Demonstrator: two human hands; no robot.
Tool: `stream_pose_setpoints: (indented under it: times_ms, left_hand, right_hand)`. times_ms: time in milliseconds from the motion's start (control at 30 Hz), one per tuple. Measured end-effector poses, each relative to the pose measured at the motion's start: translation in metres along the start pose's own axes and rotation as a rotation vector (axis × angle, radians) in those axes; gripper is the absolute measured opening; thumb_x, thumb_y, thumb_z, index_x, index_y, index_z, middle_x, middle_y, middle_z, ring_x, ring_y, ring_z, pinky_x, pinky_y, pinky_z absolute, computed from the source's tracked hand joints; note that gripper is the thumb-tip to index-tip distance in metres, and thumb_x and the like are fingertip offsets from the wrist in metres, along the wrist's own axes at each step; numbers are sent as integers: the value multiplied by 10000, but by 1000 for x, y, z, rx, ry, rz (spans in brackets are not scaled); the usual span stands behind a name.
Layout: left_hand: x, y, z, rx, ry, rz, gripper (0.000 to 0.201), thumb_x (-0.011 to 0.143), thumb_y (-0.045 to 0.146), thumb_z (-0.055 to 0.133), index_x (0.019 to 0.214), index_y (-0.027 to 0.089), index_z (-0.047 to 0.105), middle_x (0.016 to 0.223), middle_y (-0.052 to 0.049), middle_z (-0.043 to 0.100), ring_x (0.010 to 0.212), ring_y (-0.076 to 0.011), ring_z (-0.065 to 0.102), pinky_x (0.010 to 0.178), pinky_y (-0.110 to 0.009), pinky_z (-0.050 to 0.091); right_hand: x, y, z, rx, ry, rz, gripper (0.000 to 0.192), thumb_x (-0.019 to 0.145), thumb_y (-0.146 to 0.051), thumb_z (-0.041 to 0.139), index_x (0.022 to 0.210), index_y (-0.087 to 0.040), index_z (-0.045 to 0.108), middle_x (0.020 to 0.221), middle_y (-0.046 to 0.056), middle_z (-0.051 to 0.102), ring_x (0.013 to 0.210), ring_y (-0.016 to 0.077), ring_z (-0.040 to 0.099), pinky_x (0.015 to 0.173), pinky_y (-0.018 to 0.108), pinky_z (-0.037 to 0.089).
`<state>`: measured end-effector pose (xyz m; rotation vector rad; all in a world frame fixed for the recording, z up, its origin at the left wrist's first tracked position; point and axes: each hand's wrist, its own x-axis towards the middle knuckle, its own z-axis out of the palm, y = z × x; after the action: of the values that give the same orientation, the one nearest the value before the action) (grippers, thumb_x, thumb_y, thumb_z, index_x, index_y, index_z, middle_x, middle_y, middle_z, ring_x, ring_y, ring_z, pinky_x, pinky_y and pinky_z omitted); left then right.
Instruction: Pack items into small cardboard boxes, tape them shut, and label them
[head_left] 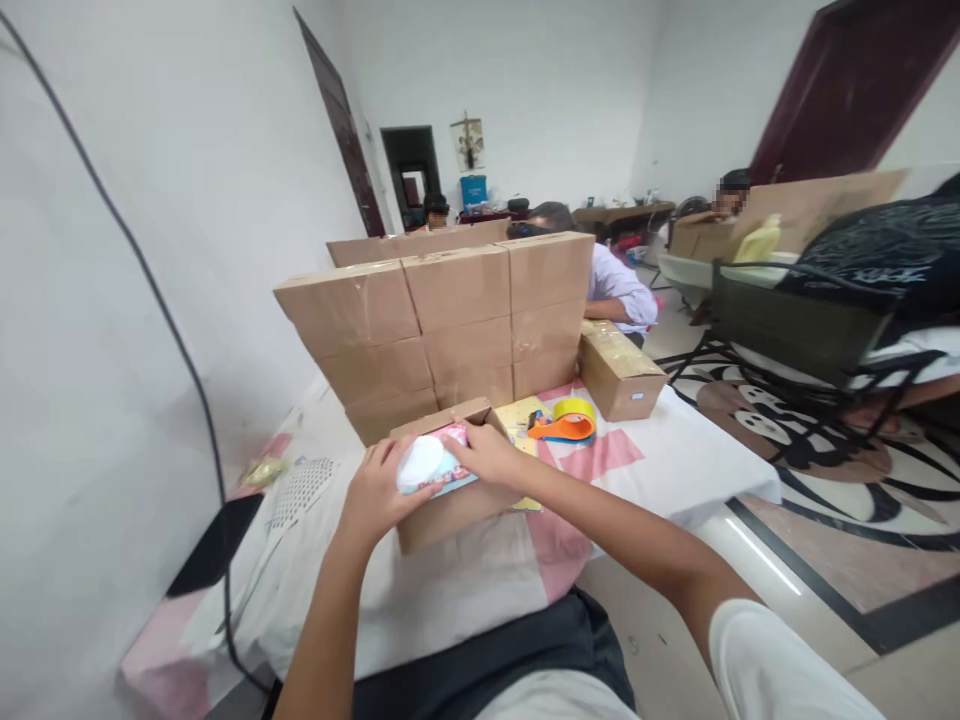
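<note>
- Your left hand (375,495) and right hand (487,455) both clasp the white-pink packet (429,465), fingers curled round it.
- Packet sits in the open cardboard box (457,505) on the table (675,465).
- Tape dispenser (564,422) just beside.

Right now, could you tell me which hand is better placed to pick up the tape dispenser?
The right hand, probably: it rests on the open box nearest the tape dispenser, while the left hand sits on the far side.

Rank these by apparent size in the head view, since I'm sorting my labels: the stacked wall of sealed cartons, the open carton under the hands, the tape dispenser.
1. Wall of sealed cartons
2. Open carton, though it sits nearer the camera
3. Tape dispenser
</note>
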<state>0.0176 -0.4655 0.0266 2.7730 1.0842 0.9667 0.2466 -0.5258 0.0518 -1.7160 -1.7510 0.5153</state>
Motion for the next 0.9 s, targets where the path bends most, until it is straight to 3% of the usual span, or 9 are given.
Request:
stream_pose_setpoints:
  times_ms: [133,233,300,400,467,533,600,767,900]
  left_hand:
    - [-9,-11,3,19,80,24,711,859,700,635,1389,231,570,1229,-127,653,1124,-324,626,946,-415,517]
    - [-11,-13,4,56,90,26,696,872,723,598,1360,227,580,1222,-129,664,1107,-328,631,934,-417,512]
    - [-10,-11,4,78,80,40,689,873,730,590,1348,231,586,1221,-128,673,1097,-325,636,921,-407,511]
    - [-10,-9,6,130,70,53,683,875,719,597,1358,235,590,1242,-128,685,1107,-329,643,900,-399,507]
    - [-9,-8,10,171,62,66,676,866,715,609,1345,238,608,1255,-127,694,1125,-336,648,895,-406,497]
    - [-8,-6,14,202,47,86,667,857,711,624,1329,240,624,1268,-126,699,1147,-340,651,903,-416,480]
    - [-7,-5,18,222,50,95,665,856,701,632,1334,237,624,1288,-130,699,1159,-342,652,909,-428,460]
    - [-5,-5,27,216,126,150,649,869,696,624,1301,213,647,1246,-145,726,1095,-342,677,959,-470,418]
    - [-3,-11,31,158,104,198,651,862,715,622,1262,202,659,1223,-151,736,1100,-338,674,966,-460,422]
  right_hand:
    - [0,-10,-6,-179,-145,-121,929,992,-721,346,1513,42,445,991,261,780,907,379,747,762,409,517]
    - [10,-9,-14,-321,-288,-238,999,960,-744,413,1484,106,456,930,269,782,816,375,745,723,419,518]
    - [13,-6,-17,-421,-333,-294,937,977,-715,408,1429,95,539,904,259,785,784,363,742,717,421,513]
    - [10,2,-14,-581,-413,-418,737,1003,-656,406,1075,-32,792,855,229,787,765,338,732,730,422,502]
    - [4,9,-12,-637,-432,-554,624,943,-670,528,766,-140,805,762,178,777,724,309,713,742,415,494]
    - [-1,19,-12,-608,-387,-683,540,843,-674,665,587,-203,726,667,124,749,673,270,680,749,401,486]
    - [-3,30,-16,-538,-313,-759,508,813,-643,697,523,-227,668,612,98,718,639,240,643,750,394,477]
    - [-4,52,-24,-324,-157,-886,427,907,-544,557,603,-266,672,625,83,678,680,226,591,761,385,465]
    - [-12,61,-17,12,40,-834,444,943,-554,472,604,-294,595,612,49,599,692,224,543,777,395,486]
